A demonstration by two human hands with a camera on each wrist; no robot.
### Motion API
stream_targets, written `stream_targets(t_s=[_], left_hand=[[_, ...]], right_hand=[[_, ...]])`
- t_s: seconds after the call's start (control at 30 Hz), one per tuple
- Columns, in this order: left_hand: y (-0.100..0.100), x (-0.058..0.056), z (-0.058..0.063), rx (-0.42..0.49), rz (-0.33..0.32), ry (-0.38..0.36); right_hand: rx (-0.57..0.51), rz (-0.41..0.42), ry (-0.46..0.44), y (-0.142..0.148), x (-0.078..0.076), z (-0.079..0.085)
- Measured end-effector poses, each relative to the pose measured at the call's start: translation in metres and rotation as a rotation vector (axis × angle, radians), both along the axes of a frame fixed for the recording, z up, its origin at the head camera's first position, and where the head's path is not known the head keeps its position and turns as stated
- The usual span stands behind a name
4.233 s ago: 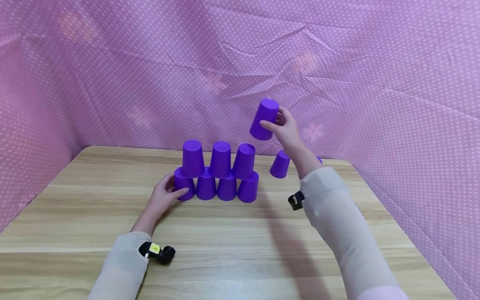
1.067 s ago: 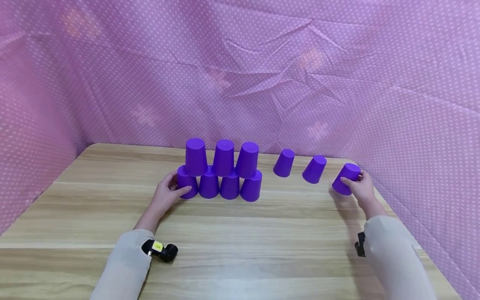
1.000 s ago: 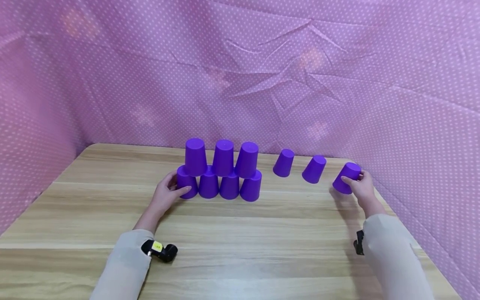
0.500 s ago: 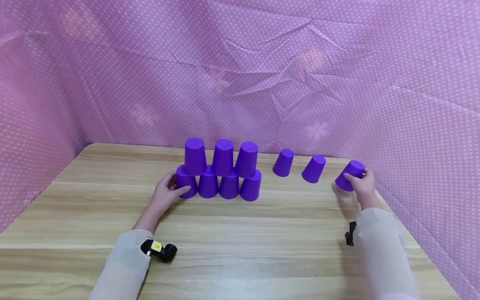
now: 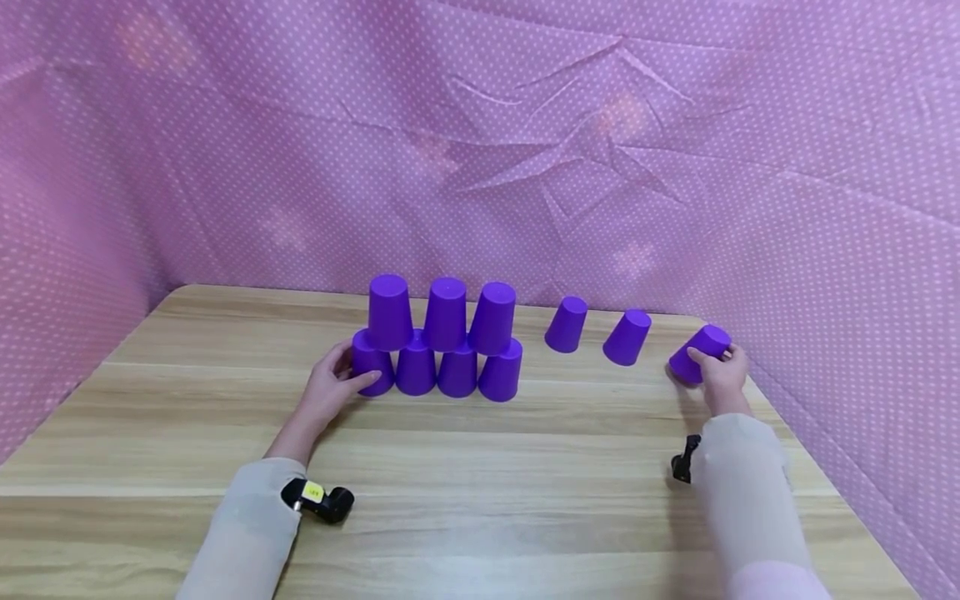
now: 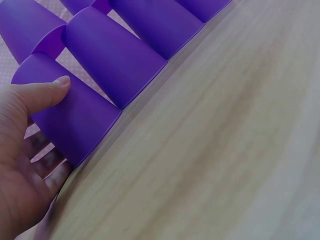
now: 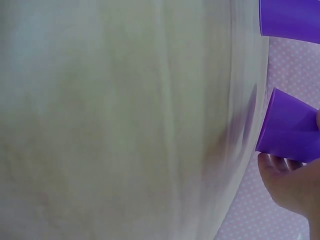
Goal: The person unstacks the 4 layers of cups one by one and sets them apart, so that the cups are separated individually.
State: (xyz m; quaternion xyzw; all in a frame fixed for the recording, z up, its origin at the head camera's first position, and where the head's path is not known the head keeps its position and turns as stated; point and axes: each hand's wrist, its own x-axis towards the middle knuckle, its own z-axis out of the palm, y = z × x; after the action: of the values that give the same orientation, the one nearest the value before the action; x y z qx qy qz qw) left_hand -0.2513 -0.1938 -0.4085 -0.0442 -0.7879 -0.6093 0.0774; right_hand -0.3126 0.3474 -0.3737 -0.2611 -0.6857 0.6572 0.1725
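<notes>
Purple cups stand upside down in two tiers, with three upper cups (image 5: 447, 315) straddling the gaps of a bottom row of several cups (image 5: 457, 375). My left hand (image 5: 330, 387) holds the leftmost bottom cup (image 6: 75, 115), its thumb across the front and its fingers around the far side. At the far right my right hand (image 5: 727, 375) grips another purple cup (image 5: 697, 354) from its right side. That cup is mouth down and leans to the right in the head view; the right wrist view shows its rim close over the table.
Two more upside-down purple cups, a nearer-to-stack cup (image 5: 566, 325) and a second cup (image 5: 627, 338), stand between the stack and my right hand. A pink dotted cloth (image 5: 480, 150) hangs behind the wooden table (image 5: 465, 492).
My right hand went from high beside the stack, holding a cup, to the far right, where it dips slightly with its cup in the last half second. My left hand stays at its cup.
</notes>
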Motion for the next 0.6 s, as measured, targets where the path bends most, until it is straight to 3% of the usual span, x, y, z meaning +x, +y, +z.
stream_targets(t_s=[0.13,0.4,0.6], left_hand=[[-0.0002,-0.0006,-0.0013,0.000,0.002,-0.003],[-0.0006,-0.0007,0.0013,0.009,0.003,-0.008],[0.0001,0.0003,0.0004,0.015,-0.001,-0.007]], right_hand=[[-0.036,0.006,0.007,0.0018,-0.0010,0.0007],[0.079,-0.009,-0.056,0.0010,-0.0038,-0.0024],[0.024,-0.028,-0.037,-0.0016,-0.0013,-0.0048]])
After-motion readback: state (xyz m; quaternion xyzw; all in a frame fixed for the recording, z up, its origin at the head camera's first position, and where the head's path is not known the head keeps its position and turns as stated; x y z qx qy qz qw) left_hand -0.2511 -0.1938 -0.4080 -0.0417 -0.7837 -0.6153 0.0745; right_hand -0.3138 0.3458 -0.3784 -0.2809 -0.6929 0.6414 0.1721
